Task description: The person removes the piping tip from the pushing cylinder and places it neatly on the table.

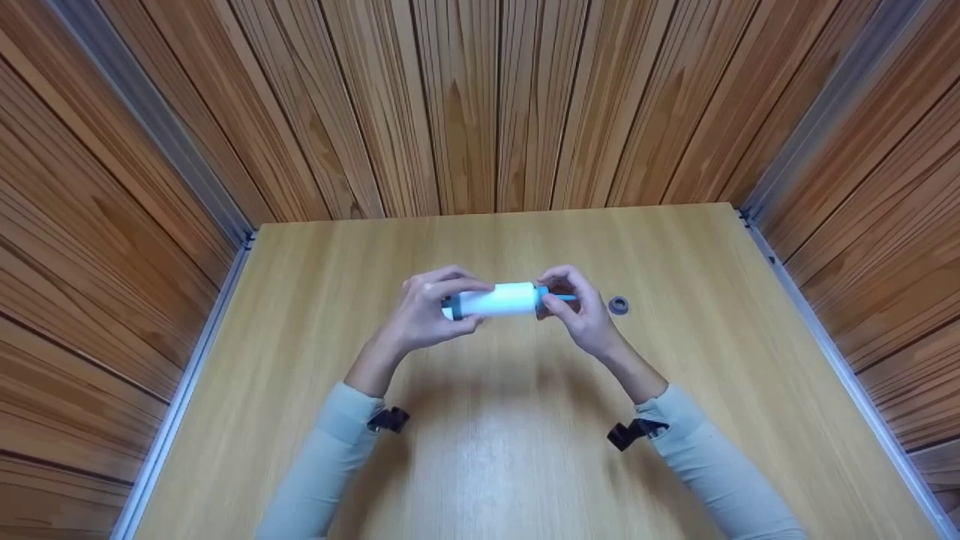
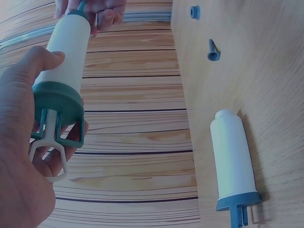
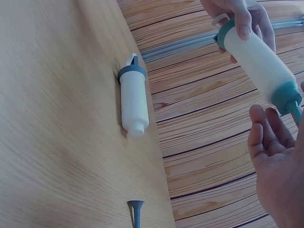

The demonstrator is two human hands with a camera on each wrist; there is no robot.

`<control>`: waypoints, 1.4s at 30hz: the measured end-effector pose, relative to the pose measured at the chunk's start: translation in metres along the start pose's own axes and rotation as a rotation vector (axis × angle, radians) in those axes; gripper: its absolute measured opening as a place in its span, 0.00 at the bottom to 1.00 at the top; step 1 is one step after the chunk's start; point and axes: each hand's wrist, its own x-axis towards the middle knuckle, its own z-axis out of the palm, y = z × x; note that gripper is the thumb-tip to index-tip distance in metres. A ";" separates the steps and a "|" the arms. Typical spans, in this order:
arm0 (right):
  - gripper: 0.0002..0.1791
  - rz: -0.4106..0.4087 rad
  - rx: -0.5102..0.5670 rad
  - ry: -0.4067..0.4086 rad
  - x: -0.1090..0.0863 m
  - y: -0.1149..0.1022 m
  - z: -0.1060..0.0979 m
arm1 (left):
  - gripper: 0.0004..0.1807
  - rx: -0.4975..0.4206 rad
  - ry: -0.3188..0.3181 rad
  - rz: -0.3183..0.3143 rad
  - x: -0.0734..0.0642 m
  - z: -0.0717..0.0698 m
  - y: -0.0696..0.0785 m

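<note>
A white plastic syringe [image 1: 502, 298] with green-blue end pieces lies level across both hands above the table. My left hand [image 1: 427, 307] grips its barrel near the plunger end, thumb along the near side. A pale plunger loop [image 2: 63, 164] hangs beside that palm in the left wrist view. At the other end my right hand [image 1: 585, 311] pinches the collar [image 3: 285, 92] by the slim nozzle [image 1: 564, 298], thumb and fingers on opposite sides. A second white syringe [image 2: 232, 156] with a blue flange lies on the table, hidden in the head view.
On the wooden table [image 1: 300, 300] a small dark ring [image 1: 619, 311] lies just right of the right hand. A loose blue-grey nozzle [image 2: 213, 53] lies between that ring and the second syringe. Slatted wooden walls [image 1: 472, 112] enclose the table at the back and sides.
</note>
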 end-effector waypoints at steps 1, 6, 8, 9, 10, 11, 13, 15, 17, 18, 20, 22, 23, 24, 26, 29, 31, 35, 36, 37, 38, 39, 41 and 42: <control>0.13 0.008 -0.008 0.002 0.000 0.000 0.000 | 0.20 0.002 0.001 0.001 0.000 0.000 0.000; 0.12 0.017 -0.015 0.002 -0.001 0.000 0.000 | 0.20 0.002 -0.006 -0.010 -0.001 0.000 0.001; 0.11 0.013 -0.010 0.002 -0.001 0.000 0.001 | 0.20 -0.002 -0.008 -0.019 -0.002 0.001 0.001; 0.11 0.013 -0.006 0.003 -0.001 0.001 0.000 | 0.20 -0.002 -0.008 -0.020 -0.002 0.001 0.001; 0.11 0.014 -0.007 0.004 -0.001 0.000 0.001 | 0.20 -0.003 -0.008 -0.021 -0.002 0.001 0.001; 0.11 0.013 -0.006 0.005 -0.001 0.000 0.001 | 0.20 -0.004 -0.008 -0.022 -0.002 0.001 0.001; 0.11 0.013 -0.006 0.007 -0.001 0.000 0.001 | 0.20 -0.006 -0.007 -0.020 -0.002 0.001 0.001; 0.11 0.020 -0.003 0.009 0.000 -0.001 0.002 | 0.20 -0.012 -0.006 -0.014 -0.002 0.001 0.001; 0.12 0.024 0.005 0.008 0.000 -0.001 0.002 | 0.20 -0.019 -0.006 -0.011 -0.002 0.000 0.000; 0.12 0.025 0.010 0.007 0.000 -0.001 0.002 | 0.20 -0.022 -0.006 -0.009 -0.002 0.000 0.000; 0.13 0.021 0.020 0.001 -0.001 -0.001 0.002 | 0.20 -0.028 -0.005 -0.011 -0.002 0.000 0.000; 0.14 0.006 0.028 -0.007 -0.001 0.000 0.001 | 0.20 -0.029 -0.004 -0.015 -0.002 0.000 0.000; 0.15 -0.002 0.031 -0.012 -0.001 0.000 0.001 | 0.20 -0.030 -0.003 -0.016 -0.002 0.000 0.000; 0.15 -0.009 0.032 -0.017 -0.001 0.000 0.001 | 0.20 -0.030 -0.003 -0.017 -0.002 0.000 0.000; 0.16 -0.020 0.032 -0.025 -0.001 0.001 0.001 | 0.20 -0.030 0.000 -0.016 -0.003 0.000 0.000; 0.16 -0.029 0.029 -0.032 -0.002 0.001 0.000 | 0.20 -0.029 0.001 -0.016 -0.003 0.000 0.000; 0.16 -0.030 0.022 -0.031 -0.002 0.001 0.000 | 0.20 -0.028 0.002 -0.018 -0.003 0.001 0.000; 0.17 -0.013 0.012 -0.020 -0.002 0.001 0.000 | 0.20 -0.028 -0.003 -0.021 -0.003 0.001 0.001; 0.17 -0.007 0.011 -0.016 -0.002 0.001 0.000 | 0.20 -0.030 -0.005 -0.021 -0.003 0.001 0.001; 0.17 -0.002 0.009 -0.013 -0.002 0.001 0.000 | 0.20 -0.031 -0.007 -0.023 -0.003 0.001 0.001; 0.16 0.003 0.005 -0.011 -0.002 0.001 0.000 | 0.20 -0.034 -0.009 -0.026 -0.003 0.001 0.001; 0.16 0.005 -0.001 -0.010 -0.002 0.001 0.001 | 0.21 -0.035 -0.010 -0.029 -0.003 0.001 0.001; 0.16 0.006 -0.013 -0.008 -0.002 0.001 0.001 | 0.21 -0.036 -0.010 -0.034 -0.003 0.001 0.001; 0.15 0.007 -0.016 -0.007 -0.002 0.000 0.001 | 0.21 -0.035 -0.009 -0.037 -0.003 0.002 0.001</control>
